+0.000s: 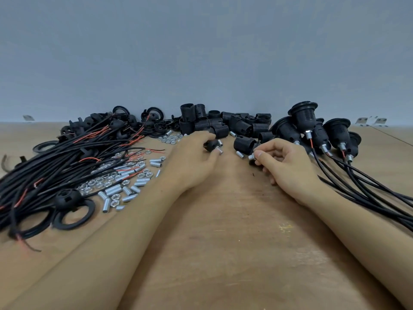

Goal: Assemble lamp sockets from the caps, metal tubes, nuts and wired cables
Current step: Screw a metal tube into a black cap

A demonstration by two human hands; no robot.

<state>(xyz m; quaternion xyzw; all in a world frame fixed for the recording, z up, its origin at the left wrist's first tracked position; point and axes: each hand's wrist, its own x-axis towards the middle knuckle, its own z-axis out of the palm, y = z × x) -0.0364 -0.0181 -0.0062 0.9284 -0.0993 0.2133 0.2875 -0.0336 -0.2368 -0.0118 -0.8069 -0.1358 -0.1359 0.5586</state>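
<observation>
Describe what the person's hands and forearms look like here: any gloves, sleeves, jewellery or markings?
Both the left hand and the right hand are bare, without gloves. No rings, watch or bands show. Both forearms are uncovered as far as the frame's bottom edge; no sleeve is visible. No markings can be seen.

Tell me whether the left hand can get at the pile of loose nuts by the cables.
Probably yes: the left hand grips a black cap, but the nuts lie uncovered beside its forearm, with only bare table between.

Soft, even, dim overhead light; faint shadows, slight blur, wide-angle edge distortion.
</observation>
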